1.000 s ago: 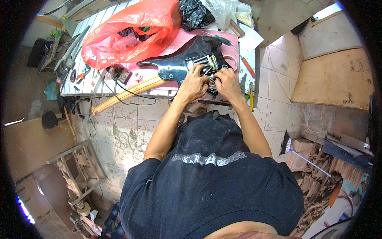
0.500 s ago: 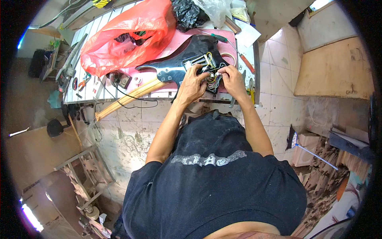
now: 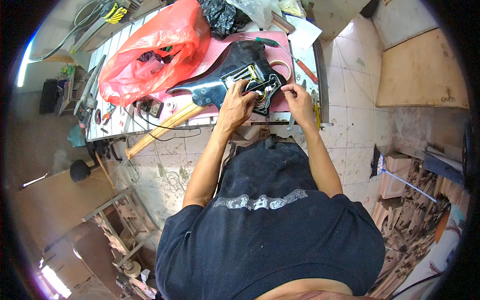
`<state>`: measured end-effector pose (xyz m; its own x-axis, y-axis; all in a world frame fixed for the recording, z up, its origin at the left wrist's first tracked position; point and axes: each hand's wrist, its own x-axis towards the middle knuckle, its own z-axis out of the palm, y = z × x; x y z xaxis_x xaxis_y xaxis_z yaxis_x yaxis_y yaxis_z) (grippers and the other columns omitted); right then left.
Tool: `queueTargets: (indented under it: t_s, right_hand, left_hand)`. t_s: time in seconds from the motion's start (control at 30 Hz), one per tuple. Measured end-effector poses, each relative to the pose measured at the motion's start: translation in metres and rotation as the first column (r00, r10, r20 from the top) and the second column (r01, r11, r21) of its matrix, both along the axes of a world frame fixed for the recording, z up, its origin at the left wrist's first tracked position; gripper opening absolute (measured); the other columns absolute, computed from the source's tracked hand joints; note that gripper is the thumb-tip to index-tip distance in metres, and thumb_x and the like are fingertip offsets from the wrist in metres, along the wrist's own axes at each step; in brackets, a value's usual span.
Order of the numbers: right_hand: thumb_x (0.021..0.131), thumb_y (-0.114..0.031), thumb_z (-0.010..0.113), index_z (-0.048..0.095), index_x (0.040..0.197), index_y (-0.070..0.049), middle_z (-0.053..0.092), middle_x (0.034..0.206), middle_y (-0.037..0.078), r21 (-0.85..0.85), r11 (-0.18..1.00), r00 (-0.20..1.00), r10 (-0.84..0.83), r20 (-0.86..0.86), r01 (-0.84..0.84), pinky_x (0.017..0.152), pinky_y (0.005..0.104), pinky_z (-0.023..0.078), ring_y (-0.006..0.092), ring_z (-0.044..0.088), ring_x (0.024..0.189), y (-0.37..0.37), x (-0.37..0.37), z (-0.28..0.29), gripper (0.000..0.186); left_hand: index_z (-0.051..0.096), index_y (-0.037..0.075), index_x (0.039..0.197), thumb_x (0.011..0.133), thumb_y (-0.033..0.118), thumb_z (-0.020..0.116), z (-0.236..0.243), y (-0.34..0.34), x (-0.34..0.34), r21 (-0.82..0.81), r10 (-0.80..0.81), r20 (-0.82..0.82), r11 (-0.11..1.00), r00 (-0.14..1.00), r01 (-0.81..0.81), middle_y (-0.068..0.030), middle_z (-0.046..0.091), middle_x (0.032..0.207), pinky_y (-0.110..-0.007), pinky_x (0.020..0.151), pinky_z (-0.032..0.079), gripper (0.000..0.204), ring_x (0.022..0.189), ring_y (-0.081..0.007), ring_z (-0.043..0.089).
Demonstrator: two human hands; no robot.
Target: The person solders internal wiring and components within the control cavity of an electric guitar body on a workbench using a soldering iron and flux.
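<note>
The black guitar (image 3: 240, 56) lies just inside the front edge of the table (image 3: 115, 49), its pale wooden neck (image 3: 165, 126) jutting past that edge over the floor. The left hand (image 3: 235, 107) rests over the body, fingers bent close together at the wires (image 3: 263, 93); I can't tell whether they pinch one. The right hand (image 3: 300, 104) hovers just off the guitar's right edge — a little gap between — with thumb and forefinger nearly meeting, though I can't see if something thin sits between them.

A red plastic bag (image 3: 189, 35) gapes open beyond the neck, dark stuff bunched inside. The guitar's hollow holds those wires, some yellow.

Under the guitar spreads a pink sheet (image 3: 213, 58); a tape roll (image 3: 288, 70) and a red-handled screwdriver (image 3: 306, 71) lie nearby. Tiled floor (image 3: 345, 125) runs alongside — wood scraps (image 3: 400, 230) are heaped further back.
</note>
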<state>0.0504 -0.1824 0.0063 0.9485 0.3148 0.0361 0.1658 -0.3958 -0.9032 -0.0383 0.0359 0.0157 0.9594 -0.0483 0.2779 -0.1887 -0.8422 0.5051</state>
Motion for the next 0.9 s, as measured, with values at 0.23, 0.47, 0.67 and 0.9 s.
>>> queueTargets:
  t_s: [0.23, 0.47, 0.67, 0.9]
  right_hand:
    - [0.093, -0.008, 0.063, 0.073, 0.101, -0.004, 0.07, 0.094, 0.01, 0.004, 0.998, 0.99, 0.056, 0.129, -0.057, 0.073, 0.0337, 0.053, 0.0216, 0.067, 0.078, 0.002, -0.004, 0.0, 0.013]
    - [0.094, -0.009, 0.062, 0.073, 0.103, -0.006, 0.067, 0.095, 0.012, -0.022, 0.996, 0.991, 0.091, 0.101, -0.089, 0.075, 0.0372, 0.053, 0.0254, 0.067, 0.082, 0.012, -0.003, 0.006, 0.014]
    - [0.094, -0.008, 0.063, 0.074, 0.102, -0.004, 0.07, 0.095, 0.011, 0.077, 0.997, 0.999, -0.003, 0.034, 0.0, 0.072, 0.0324, 0.054, 0.0205, 0.067, 0.076, 0.007, 0.003, -0.01, 0.014]
    - [0.096, -0.009, 0.063, 0.074, 0.102, -0.004, 0.069, 0.096, 0.009, 0.101, 0.993, 0.998, -0.051, -0.024, 0.053, 0.071, 0.0312, 0.054, 0.0161, 0.066, 0.076, 0.008, 0.004, -0.006, 0.013]
  left_hand:
    - [0.075, 0.011, 0.111, 0.082, 0.008, 0.074, 0.005, 0.005, 0.001, -0.001, -0.051, 0.003, 0.999, 0.999, 0.051, -0.0227, 0.053, 0.135, -0.046, 0.101, 0.048, 0.029, 0.12, -0.0408, 0.055]
    - [0.075, 0.012, 0.111, 0.08, 0.008, 0.073, -0.002, 0.006, 0.0, 0.071, -0.061, 0.037, 0.996, 0.997, 0.059, -0.0207, 0.054, 0.135, -0.044, 0.1, 0.049, 0.031, 0.119, -0.0387, 0.057]
    - [0.076, 0.016, 0.112, 0.08, 0.009, 0.073, 0.001, 0.008, 0.006, 0.139, -0.113, 0.07, 0.985, 0.991, 0.102, -0.0181, 0.055, 0.136, -0.045, 0.101, 0.048, 0.033, 0.124, -0.0369, 0.055]
    - [0.077, 0.017, 0.112, 0.082, 0.013, 0.073, 0.008, 0.01, 0.004, 0.206, -0.107, 0.042, 0.974, 0.993, 0.097, -0.0179, 0.054, 0.139, -0.047, 0.105, 0.045, 0.03, 0.128, -0.0367, 0.052]
